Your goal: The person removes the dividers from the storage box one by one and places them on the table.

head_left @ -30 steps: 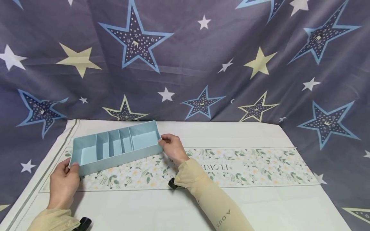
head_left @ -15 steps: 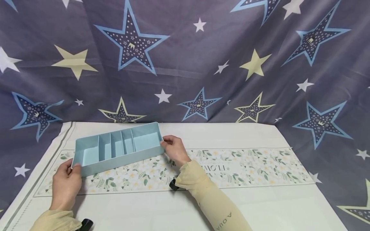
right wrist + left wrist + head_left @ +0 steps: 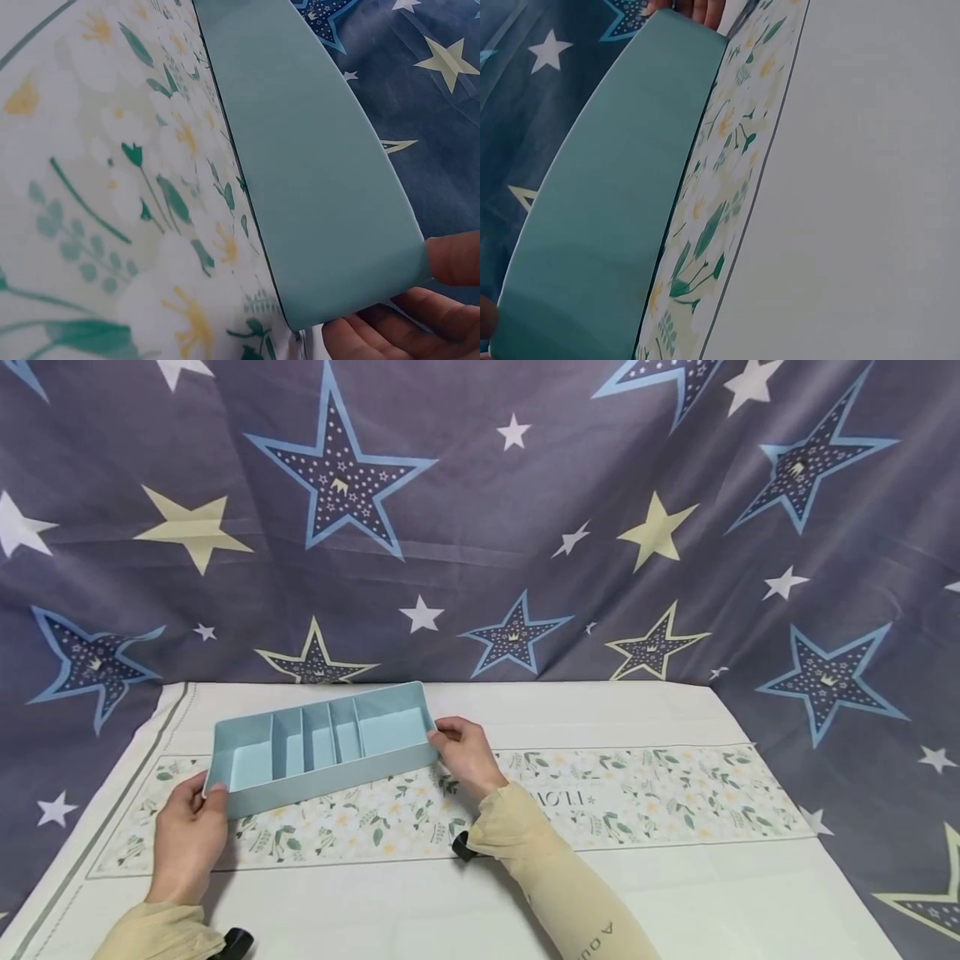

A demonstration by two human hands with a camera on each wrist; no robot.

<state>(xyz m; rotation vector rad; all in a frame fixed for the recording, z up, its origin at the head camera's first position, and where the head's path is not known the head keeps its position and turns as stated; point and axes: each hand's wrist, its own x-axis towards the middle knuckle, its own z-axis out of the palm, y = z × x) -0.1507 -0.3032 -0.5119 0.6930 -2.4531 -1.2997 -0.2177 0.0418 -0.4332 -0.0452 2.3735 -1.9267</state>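
A person in cream sleeves (image 3: pixel 577 893) holds a long, shallow, pale-blue box (image 3: pixel 333 783), apparently plastic, with four upright dividers making two wide end compartments and three narrow ones between. It sits over the left part of a white flower-print band (image 3: pixel 660 793) on a white cloth-covered worktop (image 3: pixel 375 910), slanting so its right end is farther from the person. Whether its base rests on the cloth or hangs just above is unclear.

The left hand (image 3: pixel 191 831) grips the near-left corner, thumb at the rim; the right hand (image 3: pixel 468 756) pinches the right end between thumb and fingers. Holding opposite ends probably steadies the box's length and leaves the compartments unobstructed. Behind hangs a dark purple-grey, star-patterned fabric (image 3: pixel 465 502).
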